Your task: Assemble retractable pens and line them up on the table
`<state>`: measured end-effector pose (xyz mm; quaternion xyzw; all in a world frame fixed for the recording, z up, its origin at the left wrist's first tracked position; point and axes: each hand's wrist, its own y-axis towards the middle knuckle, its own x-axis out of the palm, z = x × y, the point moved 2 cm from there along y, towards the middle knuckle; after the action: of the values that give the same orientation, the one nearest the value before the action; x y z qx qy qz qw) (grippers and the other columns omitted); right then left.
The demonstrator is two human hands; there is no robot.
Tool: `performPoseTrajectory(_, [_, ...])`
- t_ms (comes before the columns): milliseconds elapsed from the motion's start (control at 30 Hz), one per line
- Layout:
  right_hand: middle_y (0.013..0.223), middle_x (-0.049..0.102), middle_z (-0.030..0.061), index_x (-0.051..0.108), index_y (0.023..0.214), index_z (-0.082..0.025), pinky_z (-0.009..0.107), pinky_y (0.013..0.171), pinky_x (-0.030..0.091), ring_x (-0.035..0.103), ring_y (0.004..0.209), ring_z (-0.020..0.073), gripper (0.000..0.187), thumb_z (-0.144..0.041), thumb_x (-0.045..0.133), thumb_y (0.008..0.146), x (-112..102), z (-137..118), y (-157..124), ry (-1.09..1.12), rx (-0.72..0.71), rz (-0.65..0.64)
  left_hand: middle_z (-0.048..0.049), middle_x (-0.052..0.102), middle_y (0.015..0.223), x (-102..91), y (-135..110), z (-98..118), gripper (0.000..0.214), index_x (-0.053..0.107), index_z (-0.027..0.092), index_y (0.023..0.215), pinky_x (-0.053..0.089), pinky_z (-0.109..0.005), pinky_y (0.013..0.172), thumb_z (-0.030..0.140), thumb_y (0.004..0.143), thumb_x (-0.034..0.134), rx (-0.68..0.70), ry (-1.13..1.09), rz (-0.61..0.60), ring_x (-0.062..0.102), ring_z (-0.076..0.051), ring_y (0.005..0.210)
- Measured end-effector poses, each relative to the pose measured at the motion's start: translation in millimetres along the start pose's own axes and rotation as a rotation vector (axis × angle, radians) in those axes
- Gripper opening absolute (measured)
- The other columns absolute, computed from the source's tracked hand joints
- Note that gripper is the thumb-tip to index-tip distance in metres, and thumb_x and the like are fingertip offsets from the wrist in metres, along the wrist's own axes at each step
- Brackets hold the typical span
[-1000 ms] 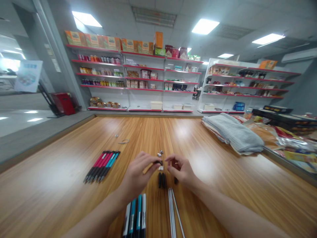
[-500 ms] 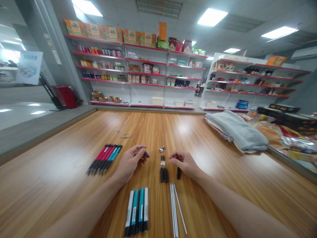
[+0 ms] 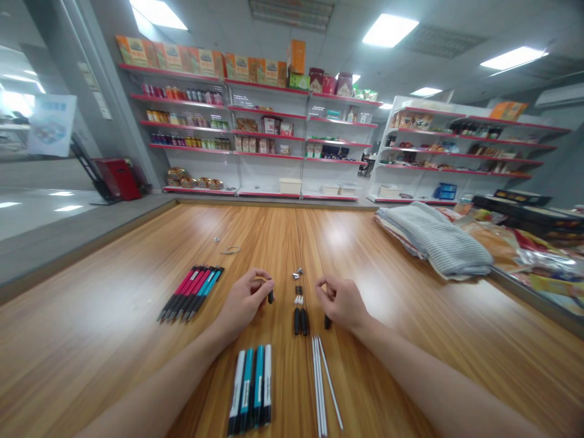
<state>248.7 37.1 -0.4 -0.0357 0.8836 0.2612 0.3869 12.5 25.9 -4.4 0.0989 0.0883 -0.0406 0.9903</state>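
My left hand (image 3: 249, 298) is closed in a pinch on a short black pen grip (image 3: 271, 297), which points down above the table. My right hand (image 3: 340, 301) has its fingers curled, thumb against index finger; anything in the pinch is hidden. Just below it shows the end of another black piece (image 3: 327, 322); I cannot tell whether it is held or lies on the table. Between the hands lie two black grips (image 3: 300, 321), small white pieces (image 3: 298, 300), small dark pieces (image 3: 298, 290) and silver tips (image 3: 297, 274).
Several pens (image 3: 191, 294) in pink and blue lie at left. White and blue pen barrels (image 3: 250, 389) and thin white refills (image 3: 320, 386) lie in front. Further back is a thin loop (image 3: 230, 250). Folded cloths (image 3: 433, 237) lie at right; stocked shelves (image 3: 269, 134) stand behind the table.
The black grip in my left hand has turned from slanted to nearly upright. My right hand's fingers have curled in more, and the hand covers more of the black piece below it.
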Motion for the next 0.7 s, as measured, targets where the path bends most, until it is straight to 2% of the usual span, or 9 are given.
performPoseTrajectory(133, [0.053, 0.054, -0.0006, 0.062, 0.089, -0.020, 0.026, 0.053, 0.024, 0.048, 0.050, 0.0141, 0.013, -0.025, 0.057, 0.077, -1, -9, -7, -0.368, 0.042, 0.053, 0.0009, 0.060, 0.065, 0.0, 0, 2, 0.030, 0.054, 0.016, 0.096, 0.035, -0.020, 0.052, 0.044, 0.084, 0.055, -0.008, 0.034, 0.003, 0.051, -0.011, 0.057])
performPoseTrajectory(233, [0.061, 0.061, 0.0027, 0.062, 0.090, -0.022, 0.028, 0.054, 0.021, 0.053, 0.055, 0.0168, 0.017, -0.022, 0.059, 0.073, 4, -15, -13, -0.465, 0.044, 0.007, 0.0009, 0.059, 0.065, 0.2, 0, 4, 0.032, 0.056, 0.016, 0.098, 0.034, -0.020, 0.051, 0.044, 0.084, 0.055, -0.016, 0.062, 0.006, 0.050, -0.011, 0.055])
performPoseTrajectory(367, [0.059, 0.060, 0.0004, 0.061, 0.090, -0.023, 0.027, 0.054, 0.024, 0.055, 0.055, 0.0160, 0.017, -0.019, 0.054, 0.075, 6, -20, -14, -0.432, -0.012, -0.029, 0.0010, 0.059, 0.064, 0.6, 0, 6, 0.034, 0.058, 0.015, 0.098, 0.034, -0.021, 0.050, 0.045, 0.084, 0.055, -0.014, 0.086, 0.003, 0.049, -0.010, 0.053])
performPoseTrajectory(500, [0.059, 0.060, -0.0016, 0.061, 0.088, -0.022, 0.025, 0.055, 0.029, 0.054, 0.053, 0.0126, 0.013, -0.020, 0.050, 0.082, 4, -25, -13, -0.310, -0.127, -0.070, 0.0013, 0.058, 0.064, 0.9, 0, 5, 0.034, 0.059, 0.015, 0.098, 0.032, -0.020, 0.048, 0.046, 0.083, 0.056, -0.023, 0.078, 0.003, 0.047, -0.010, 0.051])
performPoseTrajectory(700, [0.079, 0.064, 0.0035, 0.062, 0.092, -0.020, 0.026, 0.066, 0.038, 0.058, 0.073, 0.0152, 0.014, -0.020, 0.050, 0.085, 3, -48, -20, -0.185, -0.433, -0.160, 0.0010, 0.058, 0.064, 1.1, 1, 5, 0.033, 0.060, 0.015, 0.097, 0.036, -0.021, 0.052, 0.044, 0.083, 0.056, -0.002, 0.084, -0.004, 0.051, -0.011, 0.056])
